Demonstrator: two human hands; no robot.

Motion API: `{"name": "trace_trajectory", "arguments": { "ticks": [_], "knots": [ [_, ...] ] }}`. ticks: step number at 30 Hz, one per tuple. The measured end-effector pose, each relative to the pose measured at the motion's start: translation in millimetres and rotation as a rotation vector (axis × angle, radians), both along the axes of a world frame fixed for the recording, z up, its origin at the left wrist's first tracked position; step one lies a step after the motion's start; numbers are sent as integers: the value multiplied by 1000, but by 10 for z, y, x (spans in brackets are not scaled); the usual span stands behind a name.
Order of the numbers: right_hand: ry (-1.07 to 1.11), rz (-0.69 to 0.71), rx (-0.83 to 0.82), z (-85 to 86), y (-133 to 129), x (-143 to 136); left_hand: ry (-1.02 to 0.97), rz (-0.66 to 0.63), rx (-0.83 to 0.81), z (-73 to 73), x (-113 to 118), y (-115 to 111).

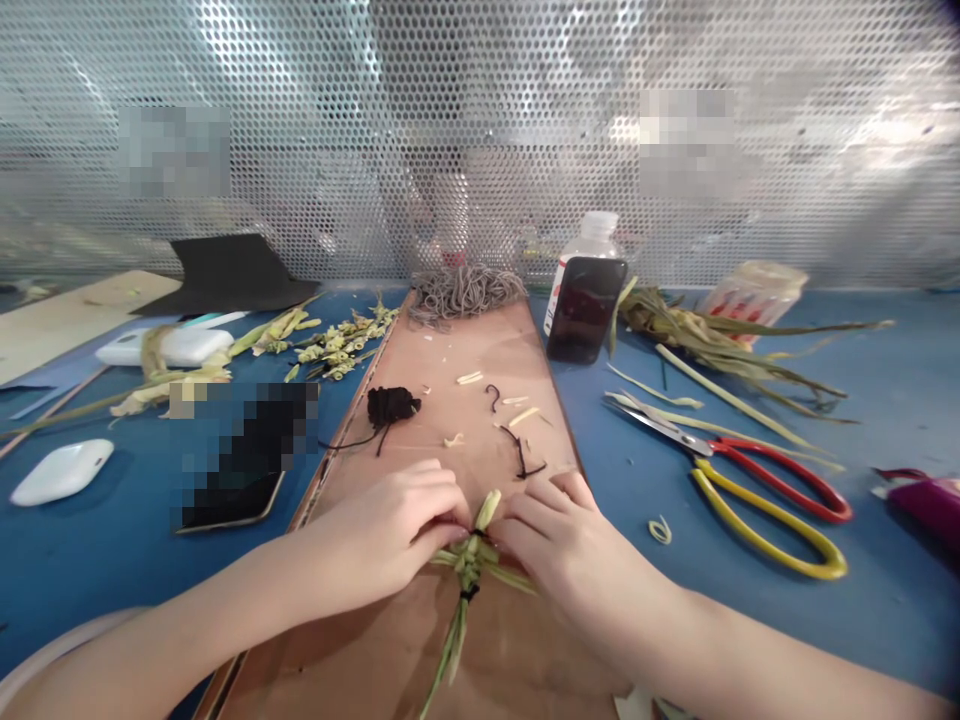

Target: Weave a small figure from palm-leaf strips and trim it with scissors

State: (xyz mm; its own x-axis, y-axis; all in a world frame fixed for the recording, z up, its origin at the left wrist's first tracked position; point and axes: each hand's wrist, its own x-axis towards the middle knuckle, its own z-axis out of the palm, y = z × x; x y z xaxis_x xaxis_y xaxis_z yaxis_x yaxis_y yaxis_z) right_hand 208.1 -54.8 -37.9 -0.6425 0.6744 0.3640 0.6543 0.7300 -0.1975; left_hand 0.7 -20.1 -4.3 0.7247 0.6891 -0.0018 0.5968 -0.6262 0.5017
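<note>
A small figure of knotted green plant leaves (469, 570) lies over the wooden board, its pale bud-like tip pointing away from me and its long stems trailing toward me. Black thread (478, 533) circles it just below the tip, and a second black tie sits lower down. My left hand (405, 520) is closed in a pinch at the left side of the upper thread. From the right, my right hand (559, 535) pinches at the same thread with fingers curled. The thread ends inside both sets of fingers are mostly hidden.
Red-and-yellow-handled scissors (720, 450) lie open on the right. A black thread bundle (391, 405) and cut scraps rest on the board (480, 345). Grey cord (469, 295) is heaped behind. A phone (586, 310) leans on a bottle (598, 228); another dark phone (244, 490) lies left.
</note>
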Motion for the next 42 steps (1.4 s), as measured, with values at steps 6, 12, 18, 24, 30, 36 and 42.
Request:
{"name": "trace_trajectory", "arguments": {
  "ticks": [6, 12, 18, 24, 30, 36, 42],
  "knots": [
    [-73, 61, 16, 28, 14, 8, 43, -35, 42, 14, 10, -17],
    [-106, 146, 54, 50, 41, 23, 110, -106, 267, -41, 9, -73],
    [-119, 175, 93, 82, 34, 27, 128, -107, 376, -111, 1, -120],
    [-106, 189, 148, 54, 25, 28, 135, -108, 388, -150, -3, -145],
    [-111, 177, 288, -1, 35, 33, 148, -91, 354, -142, -21, -112],
    [-131, 94, 308, 27, 114, 82, 183, -97, 399, -43, -47, -57],
    [-142, 76, 272, 20, 137, 119, 148, -80, 348, 31, -30, -64]
  ]
}}
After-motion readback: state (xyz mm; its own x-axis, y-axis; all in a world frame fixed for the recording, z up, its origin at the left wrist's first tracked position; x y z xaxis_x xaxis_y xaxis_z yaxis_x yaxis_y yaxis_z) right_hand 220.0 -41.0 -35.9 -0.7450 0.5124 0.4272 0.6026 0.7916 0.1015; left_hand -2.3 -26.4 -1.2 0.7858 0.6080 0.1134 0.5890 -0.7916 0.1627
